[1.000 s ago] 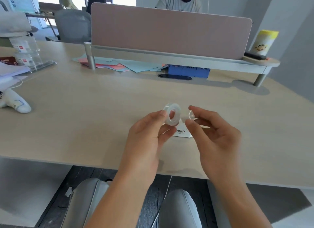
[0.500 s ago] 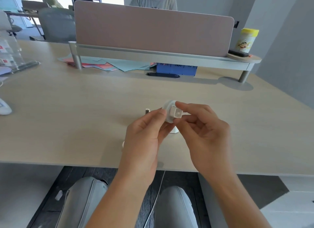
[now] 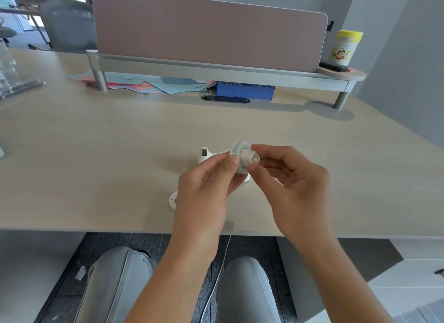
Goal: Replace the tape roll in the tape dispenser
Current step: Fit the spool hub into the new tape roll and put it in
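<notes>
My left hand (image 3: 206,190) pinches a clear tape roll (image 3: 239,152) by its rim, held above the desk. My right hand (image 3: 288,185) grips a small white spindle core (image 3: 251,158) that sits in the roll's centre hole. The white tape dispenser (image 3: 205,154) stands on the desk just behind my hands, mostly hidden, its cutter end showing at the left. A second ring-shaped roll (image 3: 173,199) lies flat on the desk beside my left wrist, partly covered.
A pink divider panel (image 3: 209,31) on a grey shelf (image 3: 216,70) crosses the back of the wooden desk (image 3: 96,154). Coloured papers (image 3: 149,82) and a blue box (image 3: 245,90) lie under it. A yellow-lidded canister (image 3: 346,47) stands at the right end.
My right hand has brought the white core to the tape roll and pushed it into the centre hole. The view has shifted right and down, so the dispenser's cutter end now shows.
</notes>
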Demonstrator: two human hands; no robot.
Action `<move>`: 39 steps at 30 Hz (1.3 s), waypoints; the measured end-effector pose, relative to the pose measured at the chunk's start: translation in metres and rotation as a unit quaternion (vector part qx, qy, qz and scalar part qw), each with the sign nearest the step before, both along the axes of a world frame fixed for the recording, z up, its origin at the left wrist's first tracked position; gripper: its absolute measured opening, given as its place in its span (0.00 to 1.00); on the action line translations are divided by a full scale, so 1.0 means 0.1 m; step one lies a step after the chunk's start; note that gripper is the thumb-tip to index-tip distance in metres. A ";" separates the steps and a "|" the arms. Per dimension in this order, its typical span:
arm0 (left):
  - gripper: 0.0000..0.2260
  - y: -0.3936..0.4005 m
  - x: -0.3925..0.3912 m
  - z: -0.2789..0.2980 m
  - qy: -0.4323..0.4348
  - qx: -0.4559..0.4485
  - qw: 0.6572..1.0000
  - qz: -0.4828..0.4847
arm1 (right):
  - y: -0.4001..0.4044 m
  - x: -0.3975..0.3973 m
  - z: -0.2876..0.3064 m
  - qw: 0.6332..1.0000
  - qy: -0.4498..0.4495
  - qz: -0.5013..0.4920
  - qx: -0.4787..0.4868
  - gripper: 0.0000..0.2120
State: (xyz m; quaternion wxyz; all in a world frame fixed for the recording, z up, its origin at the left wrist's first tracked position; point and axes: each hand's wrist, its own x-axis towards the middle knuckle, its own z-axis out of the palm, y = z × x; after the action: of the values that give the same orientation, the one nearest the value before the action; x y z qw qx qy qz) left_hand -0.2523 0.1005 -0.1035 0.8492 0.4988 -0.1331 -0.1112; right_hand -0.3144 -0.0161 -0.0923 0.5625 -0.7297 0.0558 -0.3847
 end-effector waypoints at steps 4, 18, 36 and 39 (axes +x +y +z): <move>0.09 0.02 0.01 0.00 -0.030 0.020 0.999 0.016 | -0.04 0.02 -0.01 0.989 -0.010 -0.009 -0.144 0.11; 0.09 0.08 0.04 -0.05 -0.017 0.032 0.999 0.008 | -0.18 0.06 -0.03 0.936 -0.009 0.013 -0.351 0.14; 0.10 0.10 -0.07 -0.09 0.022 0.010 1.000 0.010 | -0.06 0.02 -0.08 0.988 0.114 0.054 0.093 0.14; 0.11 0.13 -0.08 -0.08 0.019 0.020 1.000 -0.003 | -0.09 0.00 -0.08 0.972 0.158 0.123 0.120 0.15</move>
State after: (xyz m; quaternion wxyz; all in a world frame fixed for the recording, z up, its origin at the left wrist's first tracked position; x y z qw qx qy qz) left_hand -0.2598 0.1133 -0.1118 0.8412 0.5129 -0.1162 -0.1258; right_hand -0.3142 -0.0254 -0.1006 0.6732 -0.7095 0.0999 -0.1829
